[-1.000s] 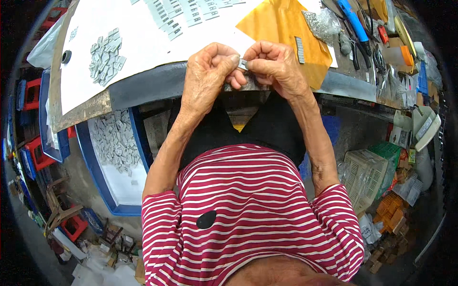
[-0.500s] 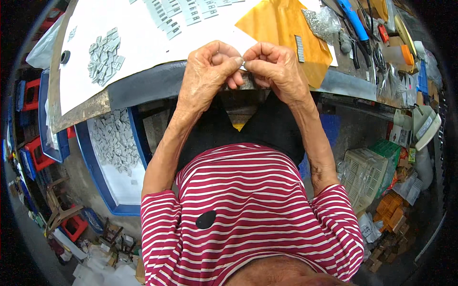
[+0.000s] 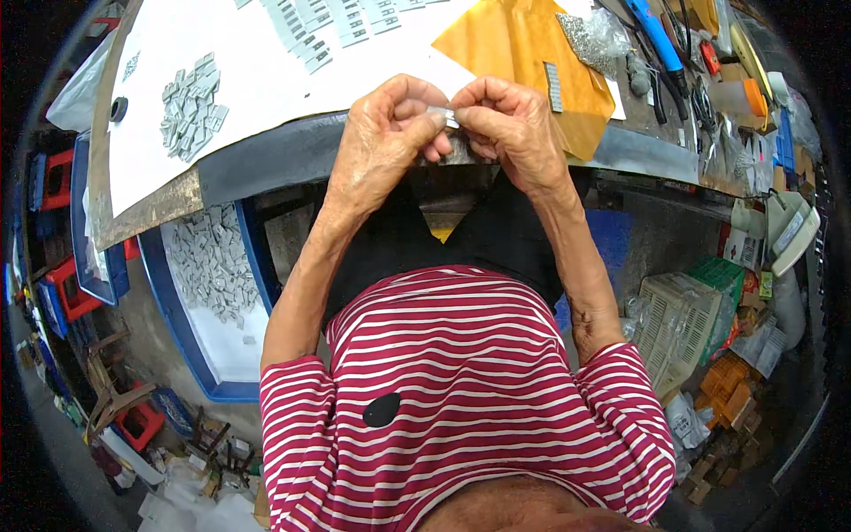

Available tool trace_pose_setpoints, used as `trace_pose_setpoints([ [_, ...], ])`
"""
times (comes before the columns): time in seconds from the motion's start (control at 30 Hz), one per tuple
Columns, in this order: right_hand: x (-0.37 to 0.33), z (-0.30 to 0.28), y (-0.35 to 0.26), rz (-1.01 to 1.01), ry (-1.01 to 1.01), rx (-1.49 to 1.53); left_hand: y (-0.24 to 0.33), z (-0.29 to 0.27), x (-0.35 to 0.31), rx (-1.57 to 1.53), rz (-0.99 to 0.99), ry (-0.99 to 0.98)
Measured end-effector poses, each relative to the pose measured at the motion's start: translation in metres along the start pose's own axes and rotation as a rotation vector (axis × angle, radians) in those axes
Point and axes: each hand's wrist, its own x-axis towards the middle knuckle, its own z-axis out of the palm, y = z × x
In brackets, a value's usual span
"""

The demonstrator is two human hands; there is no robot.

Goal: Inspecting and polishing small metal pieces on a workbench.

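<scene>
Both of my hands meet just above the table's front edge, pinching one small light-grey flat piece [image 3: 450, 117] between them. Thumb and fingertips of my left hand [image 3: 383, 137] close on one end of it. My right hand [image 3: 521, 133] grips the other end the same way. The fingers cover most of the piece, so its full shape is hidden. Beyond the hands, similar grey pieces with dark slots lie in neat rows [image 3: 350, 22] on white paper [image 3: 253, 53]. A loose heap of grey pieces [image 3: 191, 111] sits at the left.
A yellow padded envelope [image 3: 496, 40] bears a short grey strip [image 3: 553, 86] and a plastic bag of tiny metal parts [image 3: 587, 43]. Farther right are a blue-handled tool [image 3: 656, 35] and clutter. A blue tray [image 3: 168, 293] of grey pieces stands below the table's left side.
The small piece shows a little more between my fingertips now. Both hands stay nearly in place, still pinching; the view has shifted slightly.
</scene>
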Motion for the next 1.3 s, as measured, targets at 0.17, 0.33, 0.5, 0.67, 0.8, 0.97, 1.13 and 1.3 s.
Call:
trace_pose_setpoints([
  [0.17,0.002,-0.004,0.001,0.039,-0.031,0.004,-0.002,-0.003,-0.001,0.056,0.042,-0.06],
  [0.33,0.003,-0.005,-0.003,0.039,-0.061,-0.04,-0.004,-0.005,-0.002,0.046,0.049,-0.077],
  [0.5,0.003,-0.006,-0.003,0.019,-0.059,-0.041,-0.006,-0.007,-0.001,0.037,0.056,-0.105],
  [0.67,0.006,-0.008,-0.003,0.075,-0.119,0.044,-0.004,-0.006,-0.001,-0.005,0.046,-0.079],
  [0.8,0.007,-0.009,-0.001,0.087,-0.122,0.065,-0.003,-0.007,0.0,0.019,0.048,-0.088],
  [0.97,0.003,-0.008,-0.003,-0.061,-0.079,-0.122,-0.004,-0.008,0.0,-0.039,0.046,-0.083],
  [1.13,0.003,-0.011,-0.005,-0.068,-0.099,-0.213,-0.005,-0.008,0.0,-0.041,0.036,-0.076],
  [1.3,0.003,-0.012,-0.007,-0.065,-0.116,-0.199,-0.006,-0.007,0.001,-0.045,0.048,-0.076],
])
